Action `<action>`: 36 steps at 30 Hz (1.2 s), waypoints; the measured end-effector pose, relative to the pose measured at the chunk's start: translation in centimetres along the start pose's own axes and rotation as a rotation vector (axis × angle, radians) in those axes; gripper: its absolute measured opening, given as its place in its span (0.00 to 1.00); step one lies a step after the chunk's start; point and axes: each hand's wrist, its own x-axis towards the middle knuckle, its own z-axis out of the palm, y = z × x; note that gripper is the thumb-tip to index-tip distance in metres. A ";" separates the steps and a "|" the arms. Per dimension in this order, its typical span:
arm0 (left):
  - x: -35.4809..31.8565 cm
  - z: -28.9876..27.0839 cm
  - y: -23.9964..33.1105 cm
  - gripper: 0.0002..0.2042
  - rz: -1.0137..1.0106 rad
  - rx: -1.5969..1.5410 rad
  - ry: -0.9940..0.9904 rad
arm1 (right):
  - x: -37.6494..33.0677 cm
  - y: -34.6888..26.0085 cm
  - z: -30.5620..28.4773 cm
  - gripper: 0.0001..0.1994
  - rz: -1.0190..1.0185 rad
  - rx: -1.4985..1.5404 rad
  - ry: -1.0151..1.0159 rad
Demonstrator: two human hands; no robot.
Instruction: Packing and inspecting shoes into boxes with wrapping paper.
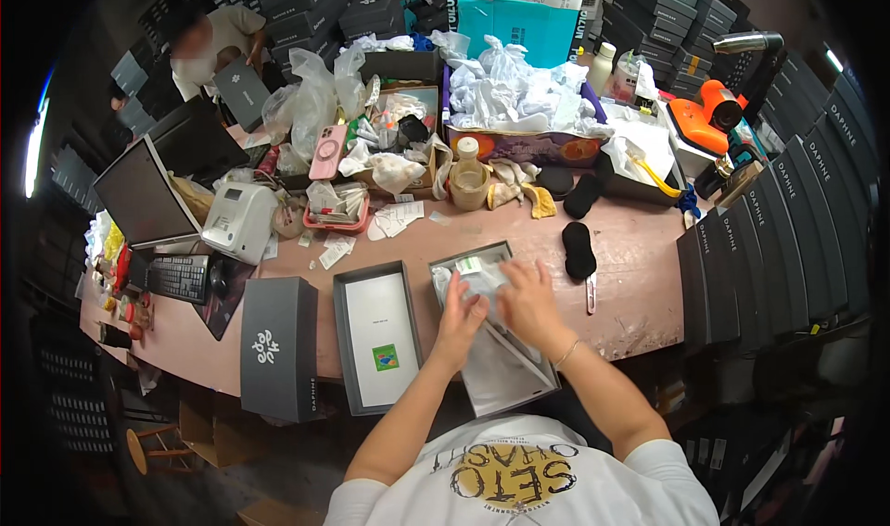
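In front of me lies an open dark grey shoebox (544,389), tilted at an angle near the table's front edge. White tissue paper (496,370) lines it and covers most of what is inside. My left hand (458,324) is over the box's left side, thumb and fingers apart. Over the far half is my right hand (528,302), its fingers spread above the tissue. A small white and green packet (470,265) rests on the tissue at the far end. Left of the box lies a grey lid (348,341), inner side up, with a green square sticker (385,357).
A closed grey shoebox (278,350) stands farther left, near a keyboard (179,277) and a label printer (239,222). Black pads (578,251) lie right. Stacked shoeboxes (742,257) wall the right side. A carton of crumpled paper (524,146) stands behind. A co-worker (218,44) holds a box.
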 end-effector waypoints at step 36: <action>-3.8 1.4 -1.8 0.42 0.177 -0.091 -0.068 | -3.8 0.8 -4.8 0.22 0.276 1.084 0.273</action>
